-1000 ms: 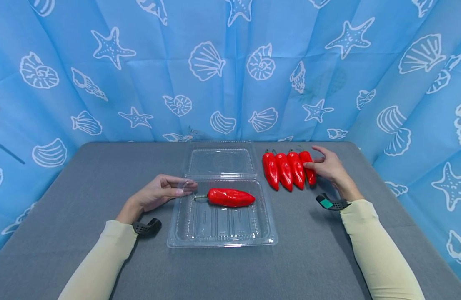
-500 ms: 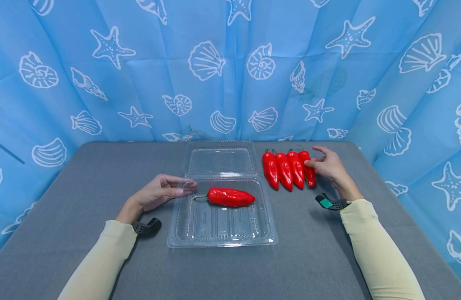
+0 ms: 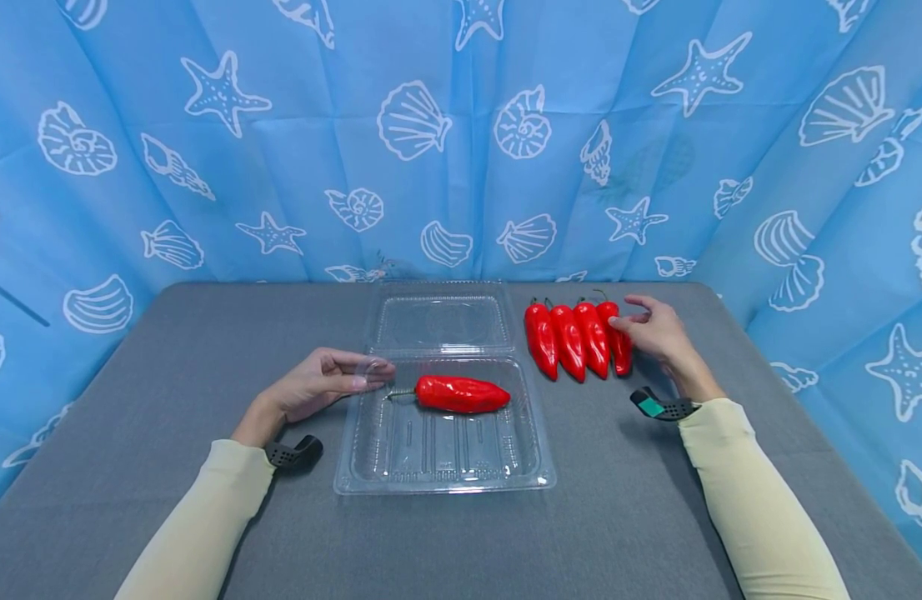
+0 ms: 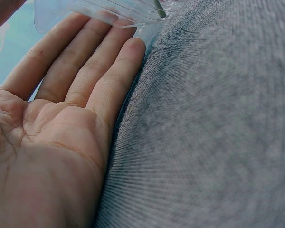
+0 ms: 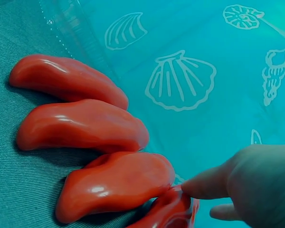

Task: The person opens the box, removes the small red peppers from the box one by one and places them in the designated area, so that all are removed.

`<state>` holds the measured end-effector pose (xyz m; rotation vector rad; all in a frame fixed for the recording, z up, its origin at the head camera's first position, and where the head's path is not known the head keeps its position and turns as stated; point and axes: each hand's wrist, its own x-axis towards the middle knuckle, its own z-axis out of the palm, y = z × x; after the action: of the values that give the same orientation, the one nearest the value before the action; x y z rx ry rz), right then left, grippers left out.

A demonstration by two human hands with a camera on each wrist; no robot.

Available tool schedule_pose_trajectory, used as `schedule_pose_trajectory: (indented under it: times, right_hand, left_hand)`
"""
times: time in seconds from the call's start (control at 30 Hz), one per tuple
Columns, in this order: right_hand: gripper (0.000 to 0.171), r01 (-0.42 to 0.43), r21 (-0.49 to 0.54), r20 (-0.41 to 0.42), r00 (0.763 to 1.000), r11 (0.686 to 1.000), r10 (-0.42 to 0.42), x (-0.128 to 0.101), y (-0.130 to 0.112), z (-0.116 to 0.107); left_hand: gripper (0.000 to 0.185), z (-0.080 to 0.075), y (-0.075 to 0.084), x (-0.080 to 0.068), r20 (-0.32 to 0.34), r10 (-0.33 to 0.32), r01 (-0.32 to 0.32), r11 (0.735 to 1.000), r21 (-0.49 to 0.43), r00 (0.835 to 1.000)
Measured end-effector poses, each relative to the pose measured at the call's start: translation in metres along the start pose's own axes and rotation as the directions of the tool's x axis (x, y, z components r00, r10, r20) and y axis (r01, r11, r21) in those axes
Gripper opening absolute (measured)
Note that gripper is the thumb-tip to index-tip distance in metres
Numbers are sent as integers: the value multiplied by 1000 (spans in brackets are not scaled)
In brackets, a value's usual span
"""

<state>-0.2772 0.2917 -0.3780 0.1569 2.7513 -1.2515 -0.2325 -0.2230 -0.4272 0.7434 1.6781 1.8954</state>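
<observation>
In the head view, my left hand (image 3: 322, 387) is at the left rim of a clear plastic clamshell container (image 3: 446, 479), with the rim between thumb and fingers. In the left wrist view the container's edge (image 4: 109, 14) overlaps the fingertips. A red pepper (image 3: 463, 394) lies sideways inside, its stem to the left. My right hand (image 3: 658, 329) touches the rightmost red pepper (image 3: 623, 350) with one digit, the other fingers apart from it. Left of it, several red peppers (image 3: 568, 343) lie side by side, stems away from me. The right wrist view shows only part of the touched pepper (image 5: 167, 211).
The container's clear lid (image 3: 442, 321) lies folded back behind its base. Grey cloth (image 3: 446, 550) covers the table. A blue curtain (image 3: 461, 192) printed with white shells and starfish hangs at the back and sides. Dark wrist straps (image 3: 663, 406) sit on both wrists.
The rightmost pepper has turned slightly under my right hand, and its stem now shows more plainly. The left hand, the container and the other peppers look unmoved.
</observation>
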Motion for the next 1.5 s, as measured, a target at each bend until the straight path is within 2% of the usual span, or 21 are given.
schedule_pose_trajectory:
  times: [0.37,0.73,1.07,1.5]
  right_hand:
    - [74,-40,-38,-55,998,998,38,2,-1,5]
    - [73,-45,-36,-48,998,998,43,0,-2,3]
    - [73,-84,-32,-108,991,996,80,2,-1,9]
    - [74,-86,1,-97,992,996,86,-1,-2,4]
  left_hand:
    - [41,-2,-1,1,14,10,-10,1000,4,1000]
    - [41,-3,0,2,23,21,-21,1000,4,1000]
    - [41,-4,-2,3,25,18,-18,1000,-6,1000]
    - [41,-2,-1,2,22,16,-16,1000,-9,1000]
